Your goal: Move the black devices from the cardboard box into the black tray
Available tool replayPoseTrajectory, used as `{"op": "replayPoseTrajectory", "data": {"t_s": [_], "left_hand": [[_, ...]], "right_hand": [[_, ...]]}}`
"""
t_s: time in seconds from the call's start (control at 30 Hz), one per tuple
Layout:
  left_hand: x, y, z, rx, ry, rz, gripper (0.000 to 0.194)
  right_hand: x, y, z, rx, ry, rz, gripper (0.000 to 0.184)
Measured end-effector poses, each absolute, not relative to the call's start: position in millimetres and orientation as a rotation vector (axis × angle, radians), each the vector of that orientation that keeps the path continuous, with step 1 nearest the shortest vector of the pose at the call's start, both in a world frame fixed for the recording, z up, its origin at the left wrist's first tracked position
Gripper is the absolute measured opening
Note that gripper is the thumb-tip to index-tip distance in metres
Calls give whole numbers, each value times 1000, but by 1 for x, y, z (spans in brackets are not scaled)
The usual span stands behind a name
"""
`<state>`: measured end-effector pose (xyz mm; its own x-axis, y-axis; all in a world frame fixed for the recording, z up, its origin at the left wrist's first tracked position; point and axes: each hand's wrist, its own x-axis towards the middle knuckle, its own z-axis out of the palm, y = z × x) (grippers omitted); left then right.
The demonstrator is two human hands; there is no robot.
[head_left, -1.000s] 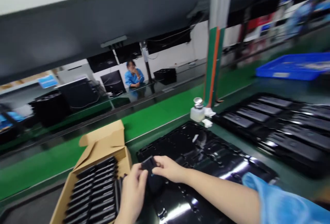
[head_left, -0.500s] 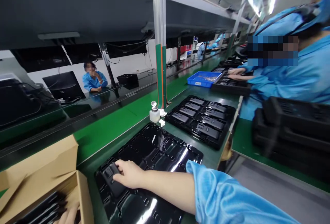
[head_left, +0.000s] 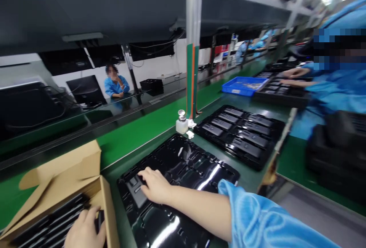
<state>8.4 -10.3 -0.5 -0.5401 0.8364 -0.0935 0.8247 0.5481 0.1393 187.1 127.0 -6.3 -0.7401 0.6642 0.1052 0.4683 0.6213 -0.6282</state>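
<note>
My right hand (head_left: pixel 156 185) presses flat on a black rectangular part (head_left: pixel 135 191) that lies in a pocket at the near left corner of a glossy black moulded tray (head_left: pixel 200 168). My left hand (head_left: pixel 84 231) reaches into an open cardboard box (head_left: pixel 61 175) at the lower left, fingers curled on one of the several black parts (head_left: pixel 51 227) stacked on edge inside. The sleeve on my right arm is blue.
A second black tray (head_left: pixel 243 135) filled with parts lies further right. A small white pump bottle (head_left: pixel 181 122) and wipes stand by a green-orange post (head_left: pixel 192 69). A blue bin (head_left: pixel 243 85) lies beyond. A co-worker in blue sits at right; another person sits across the green conveyor (head_left: pixel 137 132).
The view swung left a little. My right hand still rests on the part in the tray, and my left hand has come into view, reaching into the box onto the stacked parts.
</note>
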Motion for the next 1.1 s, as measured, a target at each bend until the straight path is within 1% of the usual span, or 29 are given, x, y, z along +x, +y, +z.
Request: {"op": "replayPoseTrajectory", "data": {"t_s": [0.1, 0.2, 0.33, 0.43, 0.57, 0.7, 0.77, 0.93, 1.1], "left_hand": [[34, -11, 18, 1409, 2740, 217, 33], [47, -9, 25, 1358, 2772, 291, 24], [50, -6, 24, 1327, 2733, 190, 28], [53, -7, 21, 1297, 2731, 111, 37], [54, -9, 18, 1260, 2731, 103, 50], [53, -7, 19, 1251, 2744, 158, 38], [52, -7, 18, 1260, 2749, 220, 34], [54, -8, 19, 1258, 2731, 462, 42], [53, -8, 23, 1102, 2629, 936, 39]], "right_hand": [[188, 127, -7, -829, -2514, 834, 38], [186, 129, -13, -720, -2635, 760, 38], [183, 133, -23, -665, -2804, 697, 42], [183, 134, -25, -640, -2801, 656, 44], [182, 133, -22, -697, -2822, 625, 46], [181, 132, -18, -757, -2846, 646, 46], [181, 132, -17, -753, -2843, 655, 46], [182, 132, -16, -728, -2830, 667, 45], [183, 134, -17, -724, -2805, 723, 45]]}}
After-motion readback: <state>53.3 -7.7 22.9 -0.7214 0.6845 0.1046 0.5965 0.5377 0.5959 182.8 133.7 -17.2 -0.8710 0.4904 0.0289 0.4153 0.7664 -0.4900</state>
